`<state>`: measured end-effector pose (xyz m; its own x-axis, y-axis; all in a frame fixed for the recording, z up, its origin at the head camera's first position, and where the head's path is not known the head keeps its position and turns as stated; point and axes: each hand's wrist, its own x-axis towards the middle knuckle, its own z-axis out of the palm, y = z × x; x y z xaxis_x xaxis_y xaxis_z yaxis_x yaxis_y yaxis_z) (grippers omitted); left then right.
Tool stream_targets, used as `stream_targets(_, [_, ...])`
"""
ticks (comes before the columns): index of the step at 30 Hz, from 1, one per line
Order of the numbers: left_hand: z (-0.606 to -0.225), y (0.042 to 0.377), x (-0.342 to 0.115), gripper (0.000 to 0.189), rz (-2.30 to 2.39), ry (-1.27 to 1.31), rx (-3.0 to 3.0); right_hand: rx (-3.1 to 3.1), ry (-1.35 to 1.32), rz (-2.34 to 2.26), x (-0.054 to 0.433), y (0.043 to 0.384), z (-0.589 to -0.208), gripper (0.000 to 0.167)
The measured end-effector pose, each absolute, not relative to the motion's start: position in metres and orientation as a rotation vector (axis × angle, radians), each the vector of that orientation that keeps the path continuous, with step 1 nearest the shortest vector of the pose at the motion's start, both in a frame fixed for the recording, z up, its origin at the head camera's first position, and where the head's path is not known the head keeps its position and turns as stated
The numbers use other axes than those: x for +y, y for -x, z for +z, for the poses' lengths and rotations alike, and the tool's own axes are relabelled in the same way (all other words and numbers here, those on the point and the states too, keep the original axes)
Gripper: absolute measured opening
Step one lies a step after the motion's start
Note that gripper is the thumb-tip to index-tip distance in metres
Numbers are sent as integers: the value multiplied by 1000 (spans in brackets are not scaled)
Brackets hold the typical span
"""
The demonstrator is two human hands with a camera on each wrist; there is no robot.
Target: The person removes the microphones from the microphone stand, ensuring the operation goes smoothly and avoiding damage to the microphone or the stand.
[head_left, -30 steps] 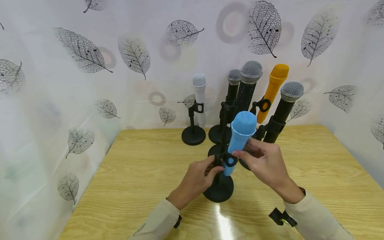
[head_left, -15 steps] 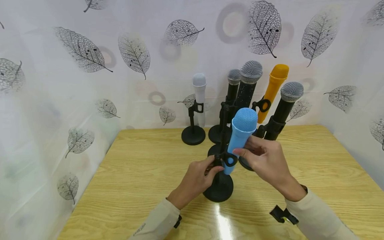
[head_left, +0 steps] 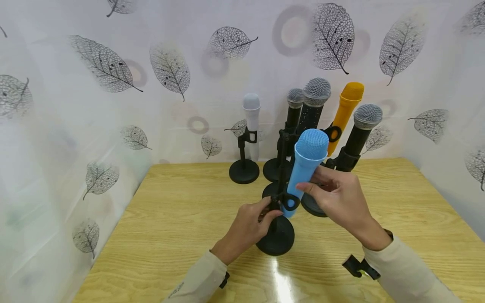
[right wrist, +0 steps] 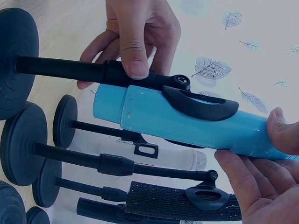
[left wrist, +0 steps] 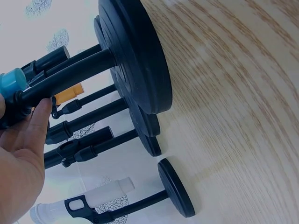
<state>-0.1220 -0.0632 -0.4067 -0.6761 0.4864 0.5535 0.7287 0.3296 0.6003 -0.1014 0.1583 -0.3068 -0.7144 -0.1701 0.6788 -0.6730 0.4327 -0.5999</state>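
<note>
A light blue microphone (head_left: 305,170) tilts in the clip of the nearest black stand (head_left: 275,240). Its mesh head points up and away from the stand's base. My right hand (head_left: 342,204) pinches the microphone's body between thumb and fingers, just above the clip. With thumb and fingertips, my left hand (head_left: 246,225) grips the stand's pole just below the clip. In the right wrist view, the clip (right wrist: 205,108) curves over the blue body (right wrist: 173,128), and the tail end sticks out past it beside the left thumb. The mesh head lies outside that view.
Behind stand several more stands: a white microphone (head_left: 251,111) at the left, black microphones with silver heads (head_left: 317,90), and an orange microphone (head_left: 342,109). Another silver-headed black microphone (head_left: 358,136) leans at the right. A leaf-patterned curtain (head_left: 170,122) backs the wooden table (head_left: 170,202).
My right hand has moved slightly up and right, and the blue microphone has slid upward through the clip with it. The left hand and the stand have stayed in place.
</note>
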Motion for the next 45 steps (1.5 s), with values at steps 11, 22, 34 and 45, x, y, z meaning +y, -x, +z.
stream_targets(11, [-407, 122, -62, 21, -1251, 1098, -2320, -2175, -707, 1254, 160, 101, -297, 38])
stream_targets(22, [-406, 122, -62, 21, -1250, 1104, -2314, -2166, -711, 1252, 160, 101, -289, 38])
stream_targets(34, [-405, 121, -62, 17, -1255, 1099, -2326, -2153, -732, 1264, 161, 101, -274, 39])
stream_targets(45, [-405, 121, -62, 17, -1246, 1091, -2324, -2126, -726, 1269, 163, 99, -256, 43])
